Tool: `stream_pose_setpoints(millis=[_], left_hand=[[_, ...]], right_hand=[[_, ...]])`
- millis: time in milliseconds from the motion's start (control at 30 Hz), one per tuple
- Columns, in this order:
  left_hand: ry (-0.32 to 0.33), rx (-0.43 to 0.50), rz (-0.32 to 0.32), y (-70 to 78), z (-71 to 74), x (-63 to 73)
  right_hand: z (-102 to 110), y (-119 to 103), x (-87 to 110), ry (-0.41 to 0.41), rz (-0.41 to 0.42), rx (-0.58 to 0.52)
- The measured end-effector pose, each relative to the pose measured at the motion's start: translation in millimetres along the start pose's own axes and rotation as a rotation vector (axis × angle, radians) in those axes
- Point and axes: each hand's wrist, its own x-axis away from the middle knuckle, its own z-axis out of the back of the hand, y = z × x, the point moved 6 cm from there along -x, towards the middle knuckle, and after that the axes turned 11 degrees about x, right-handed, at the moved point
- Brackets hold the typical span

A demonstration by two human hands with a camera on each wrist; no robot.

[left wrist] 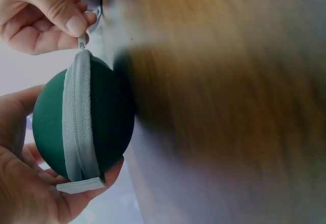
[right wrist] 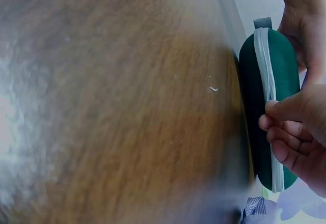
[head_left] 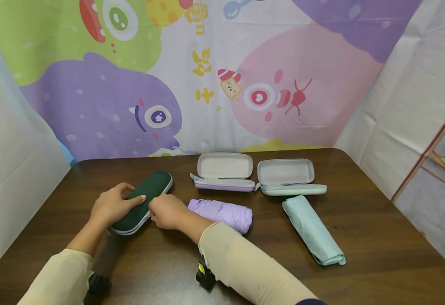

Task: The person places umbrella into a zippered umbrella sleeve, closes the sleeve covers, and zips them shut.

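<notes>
An elongated dark green zip case (head_left: 146, 195) with rounded ends and a pale grey zipper lies slantwise on the table's left side, and it looks closed along the visible zipper. My left hand (head_left: 112, 205) grips it, thumb across the top and fingers round the far side. From the right, my right hand (head_left: 167, 212) is at the zipper edge; in the left wrist view its thumb and finger pinch the small zipper pull (left wrist: 82, 42). A pale fabric tab (left wrist: 81, 185) sticks out at the case's near end.
Further back stand an open lavender case (head_left: 224, 185) and an open mint case (head_left: 294, 190), both with grey linings. A rolled lavender fabric bundle (head_left: 222, 214) lies beyond my right forearm. To its right is a rolled mint fabric bundle (head_left: 314, 233) on the brown table (head_left: 268, 254).
</notes>
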Motion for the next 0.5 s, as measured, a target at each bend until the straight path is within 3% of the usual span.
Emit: stream_pose_setpoints(millis=[500], left_hand=[[-0.016, 0.024, 0.059, -0.3, -2.8, -1.4]], right_hand=[[5, 1, 11.2, 0.032, 0.177, -0.111]])
